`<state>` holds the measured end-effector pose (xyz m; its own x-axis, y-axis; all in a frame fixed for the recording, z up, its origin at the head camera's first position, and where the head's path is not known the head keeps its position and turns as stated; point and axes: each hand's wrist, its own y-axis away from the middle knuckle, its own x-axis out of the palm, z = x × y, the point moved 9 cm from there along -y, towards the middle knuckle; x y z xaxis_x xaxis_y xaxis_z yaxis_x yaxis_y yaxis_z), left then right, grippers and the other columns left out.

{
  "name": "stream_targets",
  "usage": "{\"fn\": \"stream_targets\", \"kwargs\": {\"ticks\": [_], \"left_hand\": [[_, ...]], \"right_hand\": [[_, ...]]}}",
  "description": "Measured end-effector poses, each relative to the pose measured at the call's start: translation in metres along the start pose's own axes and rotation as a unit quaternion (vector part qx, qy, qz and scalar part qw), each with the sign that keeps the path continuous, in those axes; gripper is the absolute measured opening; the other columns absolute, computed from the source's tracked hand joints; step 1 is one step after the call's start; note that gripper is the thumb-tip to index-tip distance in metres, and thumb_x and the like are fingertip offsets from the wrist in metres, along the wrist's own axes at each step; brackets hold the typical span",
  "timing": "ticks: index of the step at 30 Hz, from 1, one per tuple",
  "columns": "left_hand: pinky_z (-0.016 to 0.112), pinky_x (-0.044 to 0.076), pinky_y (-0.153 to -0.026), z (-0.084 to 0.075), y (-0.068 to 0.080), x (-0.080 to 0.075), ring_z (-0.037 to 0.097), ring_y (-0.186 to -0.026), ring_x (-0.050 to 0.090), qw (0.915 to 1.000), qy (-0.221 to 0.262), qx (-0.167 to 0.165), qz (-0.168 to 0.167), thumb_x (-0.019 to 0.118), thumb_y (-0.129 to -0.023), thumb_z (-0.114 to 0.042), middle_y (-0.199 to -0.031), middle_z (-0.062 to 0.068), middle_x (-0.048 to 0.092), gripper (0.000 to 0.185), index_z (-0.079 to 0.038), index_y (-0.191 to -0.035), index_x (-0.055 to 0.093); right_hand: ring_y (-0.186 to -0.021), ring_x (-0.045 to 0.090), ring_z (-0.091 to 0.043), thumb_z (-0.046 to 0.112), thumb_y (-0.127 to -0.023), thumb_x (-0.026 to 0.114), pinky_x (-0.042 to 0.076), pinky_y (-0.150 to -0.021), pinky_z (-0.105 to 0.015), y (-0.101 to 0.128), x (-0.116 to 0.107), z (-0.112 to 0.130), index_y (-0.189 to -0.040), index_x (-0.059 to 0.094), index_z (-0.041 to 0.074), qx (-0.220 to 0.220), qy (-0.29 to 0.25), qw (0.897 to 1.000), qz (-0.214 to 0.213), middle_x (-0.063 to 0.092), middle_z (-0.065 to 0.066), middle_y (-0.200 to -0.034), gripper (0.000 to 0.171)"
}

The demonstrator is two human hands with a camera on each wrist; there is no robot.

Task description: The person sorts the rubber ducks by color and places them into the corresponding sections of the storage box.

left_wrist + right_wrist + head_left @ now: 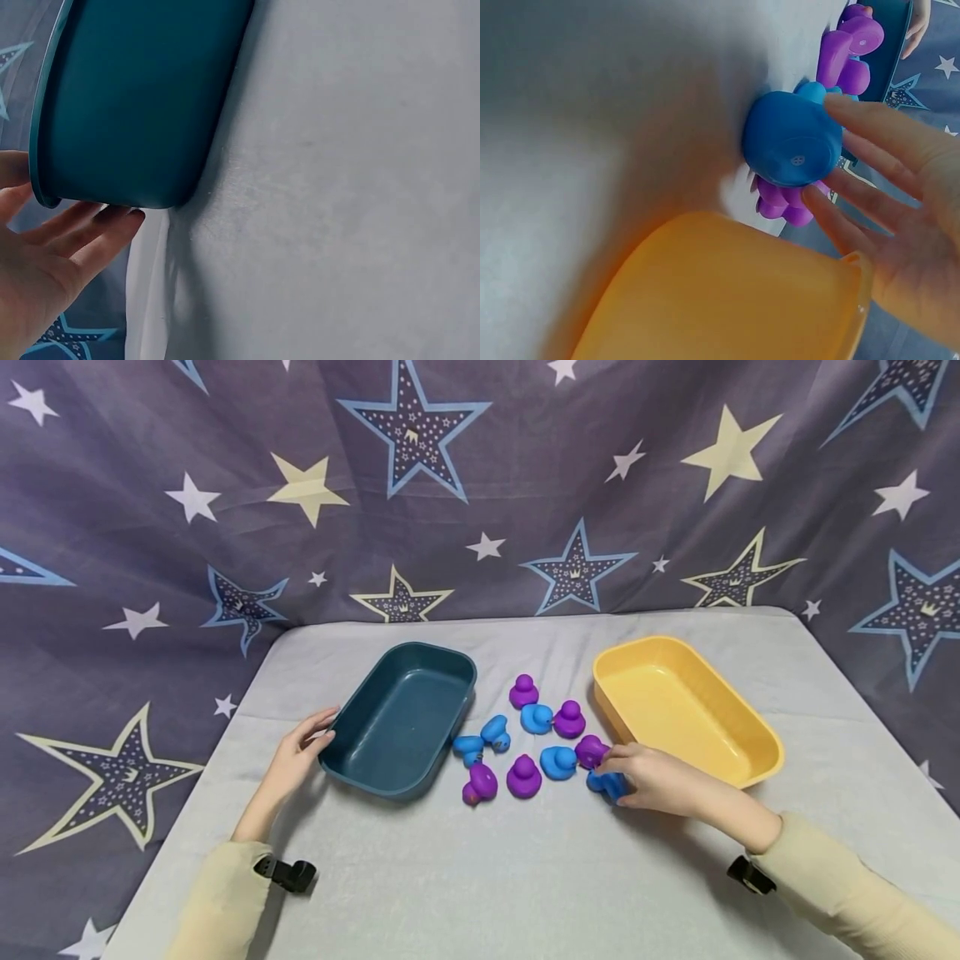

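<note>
One blue duck (791, 139) — under right hand (652, 781)

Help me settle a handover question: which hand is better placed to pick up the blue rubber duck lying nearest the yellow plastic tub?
Right. The right hand already has its fingers on the blue rubber duck beside the yellow plastic tub. The left hand rests against the teal plastic tub, across the pile.

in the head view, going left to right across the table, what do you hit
left hand → teal bin → cluster of blue and purple ducks → right hand → yellow bin
</note>
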<state>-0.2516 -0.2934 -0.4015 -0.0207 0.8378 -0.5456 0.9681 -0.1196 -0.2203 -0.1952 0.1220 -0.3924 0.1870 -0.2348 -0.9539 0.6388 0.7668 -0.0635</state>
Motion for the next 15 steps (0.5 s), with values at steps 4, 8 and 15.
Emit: {"fn": "stream_targets", "kwargs": {"ticks": [4,8,15], "left_hand": [[0.008,0.032,-0.083,0.0034,0.0003,0.0003,0.003,-0.109,0.042,0.9999,0.004,-0.011,0.001,0.047,-0.092,-0.014,-0.128,0.021,0.043,0.038,0.000,-0.127,0.045],[0.010,0.036,-0.076,0.0060,0.0011,0.0006,-0.005,-0.105,0.041,0.9997,0.005,-0.025,0.002,0.046,-0.093,-0.016,-0.127,0.021,0.044,0.037,0.000,-0.127,0.046],[0.022,0.039,-0.058,0.0074,0.0024,0.0004,-0.003,-0.093,0.043,0.9996,0.004,-0.027,0.000,0.046,-0.092,-0.015,-0.119,0.011,0.051,0.035,0.000,-0.123,0.049]], "right_hand": [[-0.085,0.056,-0.022,0.009,-0.063,0.078,0.049,-0.074,-0.033,-0.0007,0.0024,-0.0010,-0.095,0.066,0.005,-0.002,0.011,1.000,0.001,0.060,-0.006,-0.093,0.034],[-0.086,0.055,-0.022,0.008,-0.063,0.078,0.049,-0.073,-0.033,-0.0010,0.0035,-0.0016,-0.095,0.067,0.005,-0.001,0.014,1.000,0.001,0.060,-0.007,-0.093,0.034],[-0.082,0.051,-0.021,0.007,-0.061,0.079,0.048,-0.070,-0.031,-0.0017,0.0050,-0.0011,-0.092,0.067,0.006,-0.007,0.030,1.000,-0.006,0.058,-0.008,-0.091,0.033]]}}
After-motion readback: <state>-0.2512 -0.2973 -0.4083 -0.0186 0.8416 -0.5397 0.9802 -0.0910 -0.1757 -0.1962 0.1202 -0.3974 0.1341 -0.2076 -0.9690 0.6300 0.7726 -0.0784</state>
